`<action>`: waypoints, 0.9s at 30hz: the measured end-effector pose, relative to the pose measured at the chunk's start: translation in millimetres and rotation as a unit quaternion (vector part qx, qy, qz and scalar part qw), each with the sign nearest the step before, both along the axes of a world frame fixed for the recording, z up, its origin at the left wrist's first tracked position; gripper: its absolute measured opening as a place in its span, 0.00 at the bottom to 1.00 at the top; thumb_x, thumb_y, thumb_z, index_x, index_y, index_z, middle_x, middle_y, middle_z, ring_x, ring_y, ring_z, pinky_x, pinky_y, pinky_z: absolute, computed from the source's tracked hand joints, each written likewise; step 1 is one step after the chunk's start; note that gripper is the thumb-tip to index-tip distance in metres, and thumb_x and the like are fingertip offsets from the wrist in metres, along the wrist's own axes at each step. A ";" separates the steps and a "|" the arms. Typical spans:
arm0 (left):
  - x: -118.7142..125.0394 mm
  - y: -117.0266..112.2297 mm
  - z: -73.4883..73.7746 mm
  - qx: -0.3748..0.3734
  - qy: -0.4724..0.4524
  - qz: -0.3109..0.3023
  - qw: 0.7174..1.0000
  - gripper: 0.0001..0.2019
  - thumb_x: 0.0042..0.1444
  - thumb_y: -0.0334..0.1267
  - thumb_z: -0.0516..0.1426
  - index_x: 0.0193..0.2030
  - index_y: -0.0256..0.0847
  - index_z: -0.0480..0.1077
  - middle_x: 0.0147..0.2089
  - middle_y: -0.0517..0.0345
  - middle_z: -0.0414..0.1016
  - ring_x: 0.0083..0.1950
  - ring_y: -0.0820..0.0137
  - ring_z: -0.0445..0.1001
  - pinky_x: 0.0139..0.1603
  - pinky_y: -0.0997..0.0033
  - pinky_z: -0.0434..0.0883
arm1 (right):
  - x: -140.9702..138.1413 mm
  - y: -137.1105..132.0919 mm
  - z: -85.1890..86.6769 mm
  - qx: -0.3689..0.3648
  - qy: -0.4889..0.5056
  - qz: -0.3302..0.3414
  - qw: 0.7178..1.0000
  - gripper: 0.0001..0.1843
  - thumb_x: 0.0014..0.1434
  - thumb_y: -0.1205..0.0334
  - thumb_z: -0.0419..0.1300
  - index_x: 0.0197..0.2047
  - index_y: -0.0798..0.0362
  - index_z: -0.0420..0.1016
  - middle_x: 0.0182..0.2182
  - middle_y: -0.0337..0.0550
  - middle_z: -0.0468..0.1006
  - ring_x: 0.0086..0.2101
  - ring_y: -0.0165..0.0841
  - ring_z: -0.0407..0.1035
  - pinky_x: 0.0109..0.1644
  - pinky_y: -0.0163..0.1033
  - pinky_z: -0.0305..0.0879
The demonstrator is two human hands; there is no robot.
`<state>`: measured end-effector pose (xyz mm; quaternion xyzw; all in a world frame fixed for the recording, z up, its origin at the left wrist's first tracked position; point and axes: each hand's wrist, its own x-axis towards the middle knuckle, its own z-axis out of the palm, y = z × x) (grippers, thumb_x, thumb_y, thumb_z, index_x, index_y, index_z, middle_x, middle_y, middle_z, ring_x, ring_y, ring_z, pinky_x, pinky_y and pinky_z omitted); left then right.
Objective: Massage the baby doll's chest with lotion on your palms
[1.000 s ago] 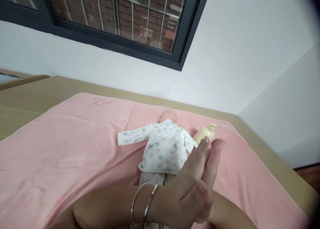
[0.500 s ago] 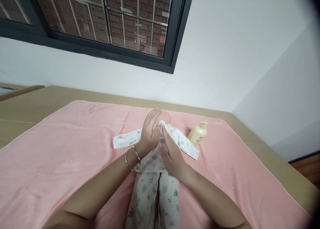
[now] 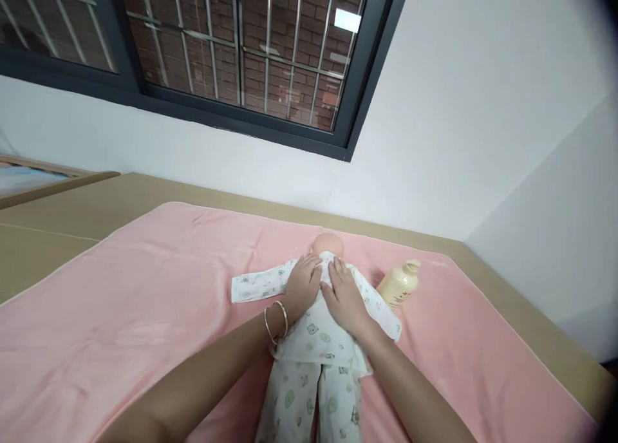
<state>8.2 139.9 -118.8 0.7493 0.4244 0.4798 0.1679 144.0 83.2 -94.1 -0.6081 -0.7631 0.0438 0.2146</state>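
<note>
Doll lies on its back in the middle of a pink blanket, head toward the wall, directly under both hands. Left hand rests flat on the doll's chest on the left side, fingers together and pointing toward the neck, its grip pressed down on the cloth rather than pinching anything. Right hand lies beside it on the other side of the chest, fingers likewise laid flat and close together, tips at the collar just below the doll's bare, smooth, rounded head. The two hands nearly touch at the middle of the chest. Two thin metal bangles circle the left wrist.

The doll wears a soft white two-piece sleepsuit printed with small green and grey figures; its empty-looking sleeves spread flat to either side, and the trouser legs run toward the camera. Just beside the doll's outstretched sleeve on the right, a cream plastic pump bottle lies tilted on the blanket. The blanket is fleecy and covers a tan, smooth bed base. Behind, a white wall carries a dark-framed barred window.
</note>
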 end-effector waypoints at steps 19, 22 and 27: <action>0.1 -4.8 2.4 0.006 0.012 0.008 1.000 0.16 0.64 0.34 0.46 0.48 0.39 0.73 0.52 0.50 0.78 0.56 0.63 0.73 0.66 0.52 0.64 | -0.2 -7.1 10.9 -0.025 -0.068 -0.027 0.997 0.33 0.69 0.53 0.43 0.71 0.64 0.50 0.70 0.61 0.46 0.69 0.50 0.38 0.69 0.60 0.44; -0.5 -3.3 0.6 0.004 0.003 0.012 1.000 0.16 0.64 0.34 0.45 0.48 0.40 0.73 0.52 0.51 0.78 0.56 0.64 0.73 0.66 0.54 0.65 | -11.9 -24.7 8.5 0.005 -0.114 0.044 0.993 0.33 0.67 0.57 0.47 0.71 0.63 0.49 0.71 0.56 0.42 0.70 0.52 0.33 0.70 0.62 0.40; -1.4 -1.5 -1.8 0.002 -0.005 0.007 1.000 0.16 0.66 0.36 0.44 0.48 0.40 0.73 0.53 0.52 0.78 0.56 0.66 0.73 0.66 0.56 0.65 | -29.7 -63.8 11.1 0.004 -0.137 0.047 0.989 0.31 0.65 0.62 0.47 0.68 0.68 0.56 0.68 0.60 0.51 0.69 0.54 0.40 0.68 0.60 0.48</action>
